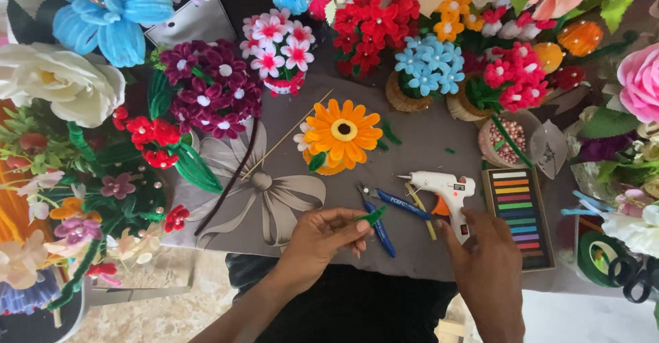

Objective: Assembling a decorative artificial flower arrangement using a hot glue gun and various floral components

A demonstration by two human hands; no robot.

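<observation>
My left hand pinches a small green pipe-cleaner piece between thumb and fingers, just left of the blue-handled pliers lying on the grey cloth. My right hand reaches toward the handle of the white glue gun, its fingertips touching or almost touching the grip. A yellow glue stick lies between the pliers and the gun. An orange pipe-cleaner flower with a yellow and black centre rests farther back on the cloth.
Handmade flowers in pots and bunches ring the cloth on the left, back and right. A box of coloured chalk sticks lies right of the glue gun. A bowl of beads, a thin wooden skewer, green tape and black scissors are nearby.
</observation>
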